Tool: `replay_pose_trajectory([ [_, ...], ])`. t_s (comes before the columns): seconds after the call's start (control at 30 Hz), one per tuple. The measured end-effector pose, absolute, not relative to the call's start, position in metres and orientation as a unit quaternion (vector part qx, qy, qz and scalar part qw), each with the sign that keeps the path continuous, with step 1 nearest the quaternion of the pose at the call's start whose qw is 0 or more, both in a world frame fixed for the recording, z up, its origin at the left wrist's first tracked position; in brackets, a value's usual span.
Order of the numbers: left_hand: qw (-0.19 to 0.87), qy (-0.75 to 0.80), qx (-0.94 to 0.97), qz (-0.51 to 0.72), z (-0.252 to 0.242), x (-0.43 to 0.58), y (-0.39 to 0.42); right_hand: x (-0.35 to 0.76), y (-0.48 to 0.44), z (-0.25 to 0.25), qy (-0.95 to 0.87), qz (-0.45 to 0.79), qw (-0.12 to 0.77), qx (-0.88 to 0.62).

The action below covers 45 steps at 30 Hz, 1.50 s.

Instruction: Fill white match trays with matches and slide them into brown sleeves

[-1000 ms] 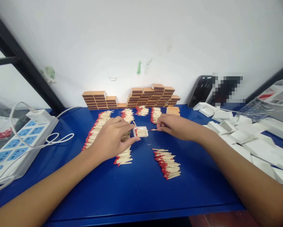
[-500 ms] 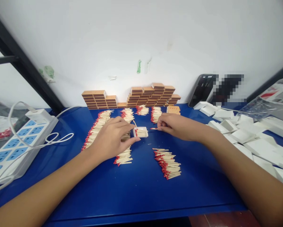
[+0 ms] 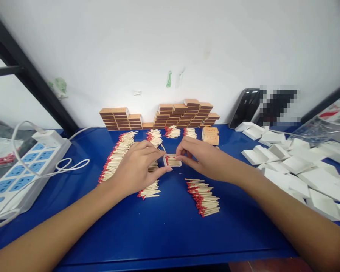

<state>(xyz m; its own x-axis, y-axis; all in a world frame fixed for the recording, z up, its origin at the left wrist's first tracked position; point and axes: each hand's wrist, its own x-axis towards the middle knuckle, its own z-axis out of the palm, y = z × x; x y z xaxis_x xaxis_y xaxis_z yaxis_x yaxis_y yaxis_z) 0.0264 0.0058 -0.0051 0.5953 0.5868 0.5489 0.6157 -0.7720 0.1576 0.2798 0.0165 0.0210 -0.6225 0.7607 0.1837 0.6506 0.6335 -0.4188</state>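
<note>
"Where's the thin-walled white tray [image 3: 176,165]?"
"On the smooth blue table [image 3: 164,234]; left hand [image 3: 135,166] grips it, thumb opposite finger; right hand [image 3: 204,158] overhangs its slender matches [image 3: 171,161]; whether pinching one, I can't tell; straight near edge [image 3: 170,258] well apart."

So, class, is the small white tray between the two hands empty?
No, red-headed matches lie inside the white tray.

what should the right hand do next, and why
Probably open the right hand slightly over the matchbox tray: it reaches the tray's right end, the left hand brackets the left end, and matches lie inside. Any match it pinches is hidden.
</note>
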Motion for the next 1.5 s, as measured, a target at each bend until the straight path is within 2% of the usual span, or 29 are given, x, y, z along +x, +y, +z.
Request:
replay_pose_trajectory([
  [0.4, 0.024, -0.329, -0.892, -0.31, -0.005, 0.027, 0.005, 0.279, 0.016, 0.02, -0.885, 0.174, 0.166, -0.399],
  [1.13, 0.001, -0.326, -0.888, -0.326, -0.005, 0.029, 0.003, 0.272, 0.014, 0.014, -0.888, 0.158, 0.271, -0.335],
  [1.33, -0.009, -0.329, -0.883, -0.335, -0.006, 0.029, 0.004, 0.274, 0.015, 0.017, -0.881, 0.157, 0.28, -0.347],
  [1.5, -0.005, -0.321, -0.88, -0.35, -0.006, 0.028, 0.005, 0.277, 0.016, 0.025, -0.889, 0.136, 0.248, -0.36],
])
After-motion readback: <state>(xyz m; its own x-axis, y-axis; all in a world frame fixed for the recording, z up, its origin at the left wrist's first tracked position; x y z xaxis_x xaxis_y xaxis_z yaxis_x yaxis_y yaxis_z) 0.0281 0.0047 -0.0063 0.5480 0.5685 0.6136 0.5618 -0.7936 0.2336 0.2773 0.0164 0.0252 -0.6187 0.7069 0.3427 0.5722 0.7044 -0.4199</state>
